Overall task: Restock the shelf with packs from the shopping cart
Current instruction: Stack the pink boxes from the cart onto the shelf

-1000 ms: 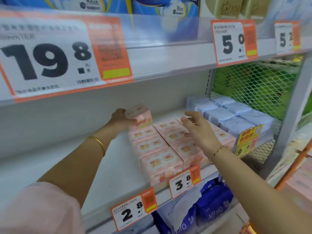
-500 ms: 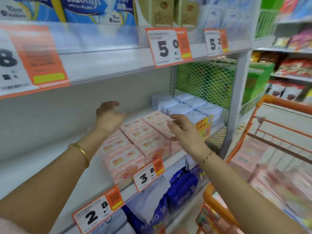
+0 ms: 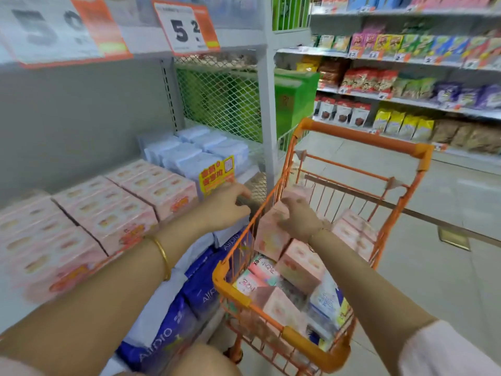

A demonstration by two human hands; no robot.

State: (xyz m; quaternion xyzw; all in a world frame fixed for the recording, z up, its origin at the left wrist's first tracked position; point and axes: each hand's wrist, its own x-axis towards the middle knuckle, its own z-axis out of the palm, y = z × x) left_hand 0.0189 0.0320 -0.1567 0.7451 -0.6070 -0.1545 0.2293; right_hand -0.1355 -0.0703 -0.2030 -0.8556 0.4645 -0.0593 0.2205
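Head view, aisle between two shelving units. The right hand [image 3: 299, 219] was seen inside the shopping cart [image 3: 233, 290], its fingers curled over the upper end of a pink pack [image 3: 269, 237], which was gripped from above. This pack was held tilted near the cart's left wall, above the other goods in the basket. The left hand [image 3: 227, 206] was held in the air between the front edge of the shelf [image 3: 81, 118] and the cart rim, its fingers loosely bent; nothing was held in it. A gold bangle [image 3: 162, 257] was worn on the left wrist.

On the shelf, rows of stocked pink packs [image 3: 108, 213] were laid flat, side by side, up to the front edge. Just to their right, pale blue packs [image 3: 189, 153] were stacked, with a yellow tag [image 3: 217, 175] set in front of them. Dark blue bags [image 3: 195, 294] were stored on the level below.

In the cart, further pink boxes [image 3: 301, 264] were piled loosely at differing angles, beside a white and blue packet [image 3: 326, 297]. A price label [image 3: 187, 28] was fixed to the shelf above, and a green mesh panel [image 3: 222, 104] closed the end of the unit. Snack bags [image 3: 379, 80] were ranged on the far shelving; motion blur prevented their print from being read.
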